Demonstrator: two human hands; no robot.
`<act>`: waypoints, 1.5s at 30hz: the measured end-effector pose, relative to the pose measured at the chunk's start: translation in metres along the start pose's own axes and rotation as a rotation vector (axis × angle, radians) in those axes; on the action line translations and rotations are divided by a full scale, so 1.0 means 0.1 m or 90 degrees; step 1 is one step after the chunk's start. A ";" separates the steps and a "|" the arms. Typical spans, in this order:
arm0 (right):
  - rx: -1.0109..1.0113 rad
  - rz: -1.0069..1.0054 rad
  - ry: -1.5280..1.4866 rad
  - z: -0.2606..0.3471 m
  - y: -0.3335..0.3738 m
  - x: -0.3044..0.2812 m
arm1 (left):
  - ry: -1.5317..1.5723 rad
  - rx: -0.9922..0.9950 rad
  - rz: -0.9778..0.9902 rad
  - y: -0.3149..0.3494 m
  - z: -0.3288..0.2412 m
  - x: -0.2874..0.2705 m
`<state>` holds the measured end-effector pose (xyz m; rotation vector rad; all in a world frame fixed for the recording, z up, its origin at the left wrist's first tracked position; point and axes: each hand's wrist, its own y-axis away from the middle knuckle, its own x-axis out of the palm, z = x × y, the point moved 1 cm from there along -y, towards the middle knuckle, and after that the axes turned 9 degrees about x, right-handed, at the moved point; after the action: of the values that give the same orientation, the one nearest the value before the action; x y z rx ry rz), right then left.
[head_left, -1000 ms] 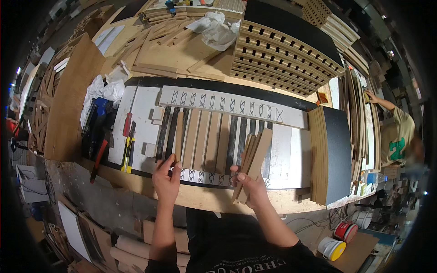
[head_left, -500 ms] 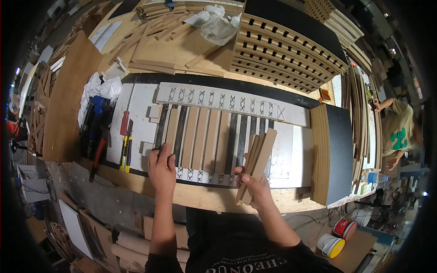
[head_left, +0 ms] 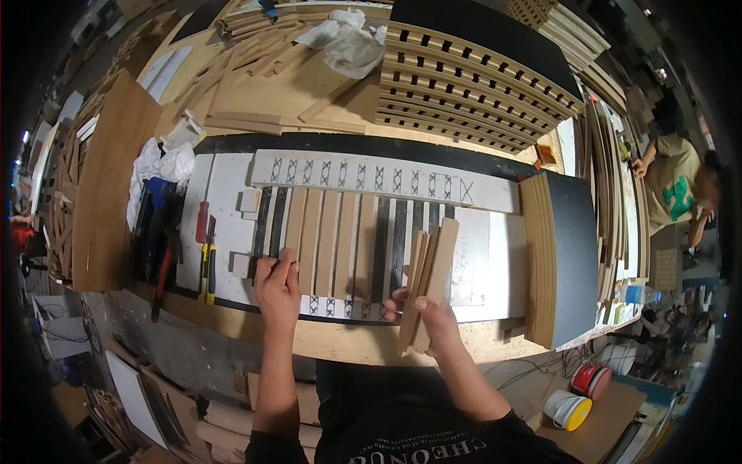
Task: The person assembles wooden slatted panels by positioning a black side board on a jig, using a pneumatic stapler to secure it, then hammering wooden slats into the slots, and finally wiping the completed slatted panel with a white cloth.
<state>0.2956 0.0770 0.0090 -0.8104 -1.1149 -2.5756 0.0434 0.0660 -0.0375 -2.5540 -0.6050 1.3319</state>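
My left hand [head_left: 277, 288] is closed at the near end of a tan wooden strip [head_left: 296, 220], the leftmost tan one in a row of parallel strips. Two dark strips [head_left: 279, 220] show just left of it, uncovered. To its right lie several more tan strips [head_left: 328, 243], then more dark ones. Gathered in my right hand [head_left: 434, 317] are several loose wooden strips [head_left: 439, 263], held slanted over the right part of the row. A pale board with crossed pencil-like marks [head_left: 359, 176] runs along the far ends; a similar marked band [head_left: 331, 307] shows at the near ends.
A red screwdriver [head_left: 202, 223] and yellow cutter knife [head_left: 207, 271] lie left. Stacked dark-topped panels [head_left: 568, 259] stand right; a slotted stack [head_left: 471, 85] rises behind. Loose offcuts [head_left: 255, 58] cover the far table. Another person [head_left: 668, 178] works at far right.
The leftmost tan strip has shifted right, onto the second dark strip, leaving a dark one bare. My right hand keeps its bundle. The whole view has shifted slightly.
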 end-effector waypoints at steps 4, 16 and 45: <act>0.010 0.014 0.004 0.03 -0.01 0.02 | -0.036 0.035 -0.003 0.01 -0.02 -0.01; 0.037 -0.061 -0.020 -0.04 0.00 0.03 | -0.119 0.074 0.030 0.00 -0.22 -0.12; -0.048 -0.005 0.085 -0.10 0.08 0.29 | -0.205 -0.019 0.045 0.17 0.21 -0.27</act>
<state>0.2712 0.0643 0.0243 -0.6397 -0.9907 -2.6488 0.0170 0.0387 -0.0362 -2.4205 -0.5960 1.7903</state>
